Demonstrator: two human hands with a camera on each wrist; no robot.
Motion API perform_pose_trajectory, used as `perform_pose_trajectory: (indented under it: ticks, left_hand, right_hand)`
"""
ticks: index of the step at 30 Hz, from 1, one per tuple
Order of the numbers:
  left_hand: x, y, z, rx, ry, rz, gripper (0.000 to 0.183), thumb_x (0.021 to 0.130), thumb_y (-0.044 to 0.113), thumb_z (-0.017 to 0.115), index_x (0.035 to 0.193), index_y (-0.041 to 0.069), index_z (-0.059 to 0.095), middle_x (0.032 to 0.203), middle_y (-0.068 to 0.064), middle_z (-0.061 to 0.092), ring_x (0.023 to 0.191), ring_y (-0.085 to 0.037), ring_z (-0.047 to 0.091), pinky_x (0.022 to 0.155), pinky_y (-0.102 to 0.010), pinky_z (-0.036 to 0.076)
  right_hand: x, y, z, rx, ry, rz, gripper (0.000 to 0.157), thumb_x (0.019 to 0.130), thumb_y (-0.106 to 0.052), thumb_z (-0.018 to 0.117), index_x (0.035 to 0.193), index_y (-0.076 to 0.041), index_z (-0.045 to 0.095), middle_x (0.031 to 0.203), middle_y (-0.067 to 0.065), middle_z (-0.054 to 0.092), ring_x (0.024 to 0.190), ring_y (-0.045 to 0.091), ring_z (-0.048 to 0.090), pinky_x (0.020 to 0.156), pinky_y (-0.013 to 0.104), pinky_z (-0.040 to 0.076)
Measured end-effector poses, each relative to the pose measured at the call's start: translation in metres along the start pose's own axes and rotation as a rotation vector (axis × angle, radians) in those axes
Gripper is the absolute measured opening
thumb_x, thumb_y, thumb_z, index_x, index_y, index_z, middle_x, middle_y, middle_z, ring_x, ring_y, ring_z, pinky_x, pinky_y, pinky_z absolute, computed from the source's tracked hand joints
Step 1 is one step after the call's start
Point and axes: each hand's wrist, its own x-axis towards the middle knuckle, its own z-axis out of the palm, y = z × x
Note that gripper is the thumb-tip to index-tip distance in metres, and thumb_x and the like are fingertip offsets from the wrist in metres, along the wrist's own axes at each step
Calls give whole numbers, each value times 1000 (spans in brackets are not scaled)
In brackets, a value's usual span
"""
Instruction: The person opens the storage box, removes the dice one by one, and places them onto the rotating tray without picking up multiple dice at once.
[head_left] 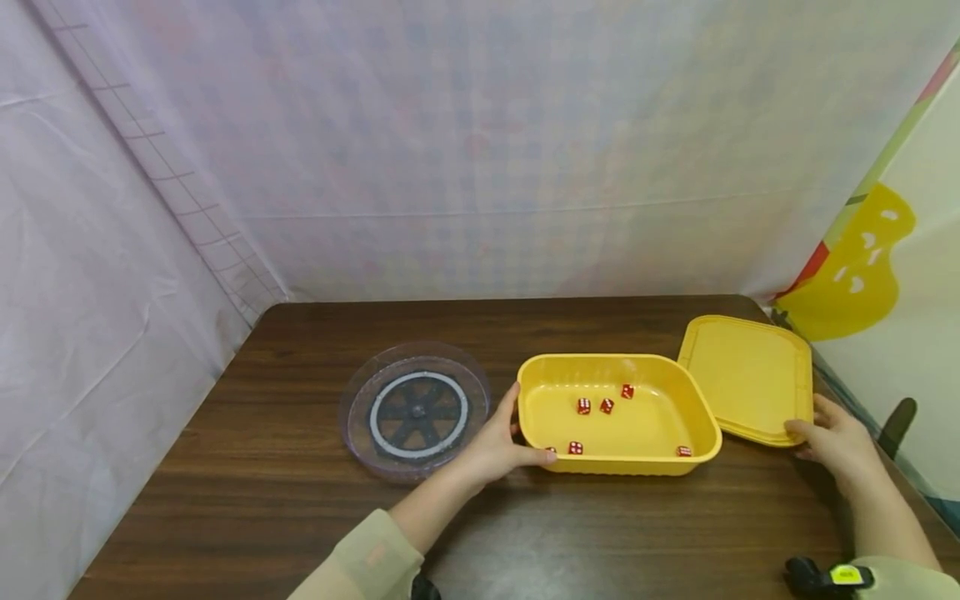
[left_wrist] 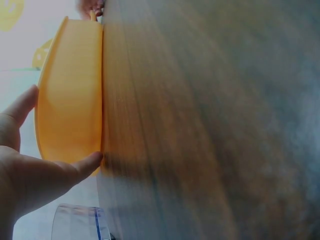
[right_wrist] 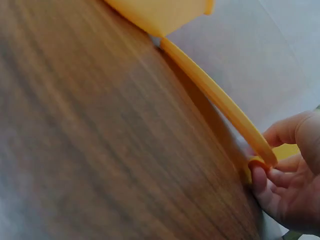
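Note:
A yellow rectangular box sits on the table, holding several red dice with white pips. My left hand grips its left end, the thumb along the near wall and the fingers at the left side. In the left wrist view, that thumb and a finger of the left hand touch the box. Right of the box is a flat yellow lid. My right hand pinches its near right corner. The right wrist view shows the lid tilted, its edge held by the right hand off the tabletop.
Left of the box stands a clear round dish with a dark spoked, wheel-like pattern ringed in white. The brown wooden table meets a white curtain behind. A dark rounded handle-like thing is beyond the right edge.

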Motion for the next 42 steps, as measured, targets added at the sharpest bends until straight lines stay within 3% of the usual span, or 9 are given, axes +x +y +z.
perform_pose_trajectory:
  ticks: [3,5,8,10,19,33,42]
  left_hand:
    - [0,0,0,1,0,2,111,71,14,85,154,12,11,153,-20,24,127,-42,39,104,-50,35]
    - [0,1,0,2,0,4,111,71,14,85,154,11,11,153,-20,24,127,-43,39,104,-50,35]
    - [0,1,0,3,-2,8,111,72,14,85,154,11,11,154,-19,23,128,-43,39,104,-49,34]
    - [0,1,0,3,-2,7,111,72,14,85,154,11,11,154,-19,22,128,-44,39,104,-49,34]
    - [-1,2,0,-4,-8,8,111,72,13,85,154,11,10,154,-19,21,128,-43,38,105,-48,34]
    - [-1,5,-1,-6,-24,13,112,72,11,85,154,9,9,154,-20,22,127,-40,41,104,-46,36]
    - [0,7,-3,78,-39,27,114,71,16,85,154,7,7,149,-24,31,125,-36,46,104,-45,36]
  right_hand:
    - [1,-1,-2,-144,25,0,72,97,-21,49,139,23,10,119,48,38,69,14,58,57,32,53]
    - [2,-1,-3,-213,23,6,73,96,-24,50,138,24,13,122,50,35,82,34,60,69,44,53]
    - [3,-2,-4,-277,10,24,75,97,-30,48,138,23,13,126,51,29,107,59,42,86,64,40]
    - [4,-3,-4,-297,4,35,76,98,-32,46,138,23,13,128,52,25,115,64,28,90,71,29]
    - [3,-2,-1,-434,9,-62,70,95,-28,53,132,25,26,123,53,30,110,66,31,88,72,29]
    - [0,-1,-1,-462,28,-103,72,95,-34,55,134,21,29,123,52,31,107,67,30,86,73,28]
    - [-2,-3,-4,-523,-6,-48,80,95,-49,49,139,14,27,129,48,26,99,71,28,71,75,25]
